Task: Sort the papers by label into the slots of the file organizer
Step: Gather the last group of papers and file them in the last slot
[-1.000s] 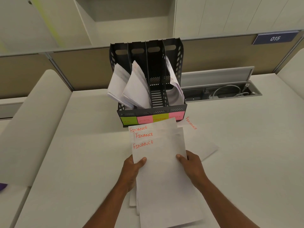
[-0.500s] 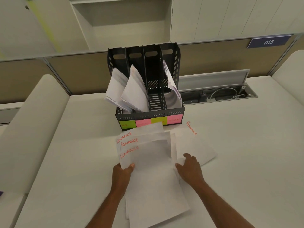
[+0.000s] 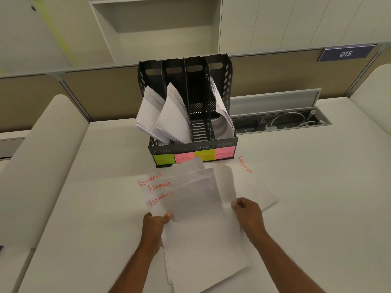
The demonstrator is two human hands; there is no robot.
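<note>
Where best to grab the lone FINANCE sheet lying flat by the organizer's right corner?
Probably the lone FINANCE sheet by its bare right long edge, coming from the right: it lies flat on the desk, its left side under the fanned stack.

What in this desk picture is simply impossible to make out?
Head view only:
- Yellow sticky label: partly covered by the fanned papers.
- Pink sticky label: writing too faint to read.
- Left slot papers: labels too small to read.
- Loose sheet: near edge covered by the right hand.
- Left hand: fingers hidden under the papers.
</note>
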